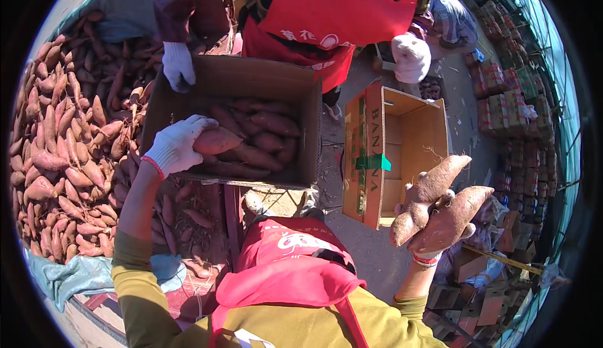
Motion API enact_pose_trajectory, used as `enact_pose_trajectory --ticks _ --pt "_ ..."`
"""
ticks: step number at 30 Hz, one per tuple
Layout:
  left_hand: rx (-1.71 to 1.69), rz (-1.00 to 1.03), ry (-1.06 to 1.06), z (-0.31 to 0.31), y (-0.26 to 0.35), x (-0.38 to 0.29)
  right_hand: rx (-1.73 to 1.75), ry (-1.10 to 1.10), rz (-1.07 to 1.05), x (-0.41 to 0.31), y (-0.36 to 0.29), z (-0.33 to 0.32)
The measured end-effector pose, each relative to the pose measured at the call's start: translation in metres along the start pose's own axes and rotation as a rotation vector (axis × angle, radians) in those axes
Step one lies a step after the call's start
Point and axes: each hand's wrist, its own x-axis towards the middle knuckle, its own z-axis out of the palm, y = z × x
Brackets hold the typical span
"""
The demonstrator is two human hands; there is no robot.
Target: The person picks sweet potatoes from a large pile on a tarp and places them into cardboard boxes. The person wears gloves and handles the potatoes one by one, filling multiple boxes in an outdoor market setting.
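Note:
My left hand, in a white knit glove with a red cuff edge, grips a reddish sweet potato over the near left part of an open cardboard box. Inside that box lie several more sweet potatoes. My right hand is raised at the right, palm under two large sweet potatoes that hide most of its glove. Just beyond it is a second cardboard box, its open side facing right, with green tape and printed writing.
A large heap of sweet potatoes fills the left side, edged by blue-green sheeting. Opposite, a co-worker in a red apron has a gloved hand at the first box's far left corner. Stacked cartons line the right.

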Motion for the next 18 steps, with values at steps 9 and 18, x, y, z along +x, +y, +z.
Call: enact_pose_trajectory --ticks 9,18 --pt "0.337 -0.388 0.198 0.115 -0.026 0.073 -0.012 0.489 -0.393 -0.061 -0.156 -0.185" --pt "-0.066 -0.538 0.285 0.083 0.100 0.029 0.158 0.783 -0.080 0.059 -0.209 -0.403"
